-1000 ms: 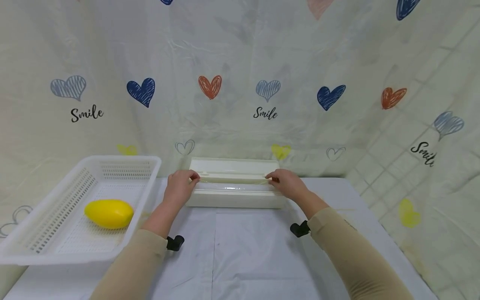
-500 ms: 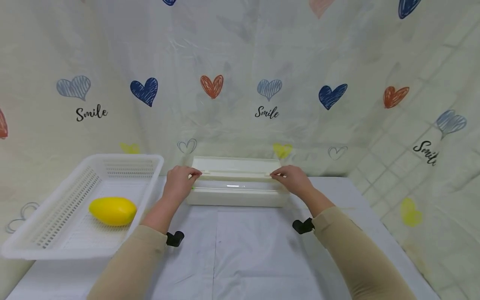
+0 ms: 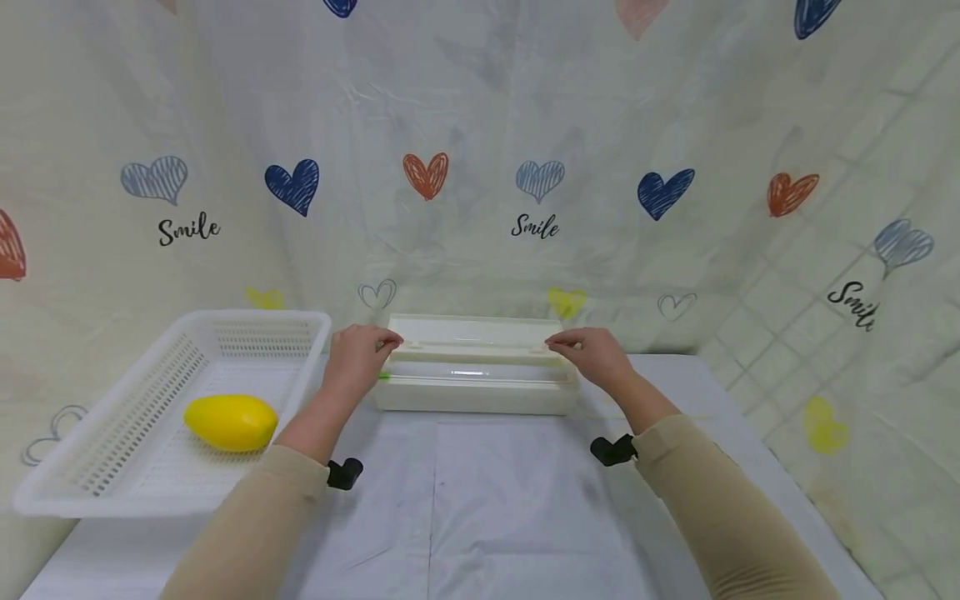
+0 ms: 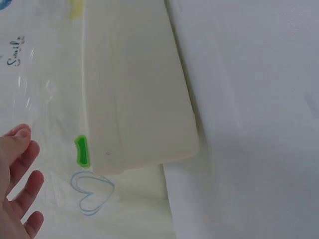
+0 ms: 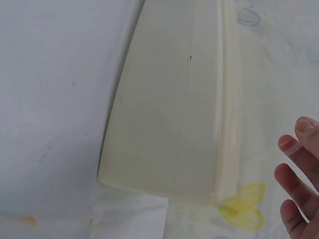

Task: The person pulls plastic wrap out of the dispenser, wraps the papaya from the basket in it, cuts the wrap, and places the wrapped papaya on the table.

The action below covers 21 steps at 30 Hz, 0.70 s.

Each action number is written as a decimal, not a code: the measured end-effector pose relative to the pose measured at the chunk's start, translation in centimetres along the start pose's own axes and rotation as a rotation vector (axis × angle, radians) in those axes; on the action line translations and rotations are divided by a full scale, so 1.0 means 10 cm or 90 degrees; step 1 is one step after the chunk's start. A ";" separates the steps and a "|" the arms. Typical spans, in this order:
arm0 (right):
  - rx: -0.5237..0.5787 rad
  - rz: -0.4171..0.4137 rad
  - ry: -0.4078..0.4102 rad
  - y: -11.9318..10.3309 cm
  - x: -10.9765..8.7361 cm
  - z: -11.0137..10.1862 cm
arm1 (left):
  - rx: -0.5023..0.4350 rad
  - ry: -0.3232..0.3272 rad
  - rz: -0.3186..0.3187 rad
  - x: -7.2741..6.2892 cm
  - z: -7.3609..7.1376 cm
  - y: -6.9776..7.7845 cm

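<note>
The counter (image 3: 510, 508) carries a basket (image 3: 120, 505) at nine o'clock and, towards twelve, a box (image 3: 480, 397) with its roll (image 3: 517, 372) exposed. Over the last second the left hand (image 3: 358, 354), at the box's ten o'clock, and right hand (image 3: 596, 358), at its two, have risen from beside the roll, so film (image 4: 28, 103) is probably being drawn out. Each has thumb and forefinger together, seemingly pinching that film, though it is too clear to trace fully. A yellow fruit (image 3: 231, 422) lies towards the basket's three o'clock; a green tab (image 4: 82, 151) sits at the box's nine o'clock end.
</note>
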State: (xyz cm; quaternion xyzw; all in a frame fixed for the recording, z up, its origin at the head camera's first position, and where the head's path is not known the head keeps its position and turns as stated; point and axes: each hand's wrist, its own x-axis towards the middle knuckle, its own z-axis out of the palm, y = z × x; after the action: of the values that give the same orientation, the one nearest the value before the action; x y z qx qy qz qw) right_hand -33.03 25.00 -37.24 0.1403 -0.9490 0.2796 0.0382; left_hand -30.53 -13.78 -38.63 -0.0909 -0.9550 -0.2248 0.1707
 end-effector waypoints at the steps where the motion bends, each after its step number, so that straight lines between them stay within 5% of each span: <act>1: 0.000 -0.004 0.004 -0.01 0.00 -0.01 | 0.002 -0.002 0.002 0.00 -0.02 0.01; 21: -0.034 -0.036 0.037 -0.17 -0.06 -0.25 | 0.059 0.006 0.078 0.04 -0.39 0.15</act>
State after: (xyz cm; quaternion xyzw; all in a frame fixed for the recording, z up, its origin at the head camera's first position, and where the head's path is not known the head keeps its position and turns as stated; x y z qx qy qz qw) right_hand -32.03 25.16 -34.32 0.1576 -0.9504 0.2568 0.0772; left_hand -29.42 -14.21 -34.60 -0.1403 -0.9562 -0.1701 0.1925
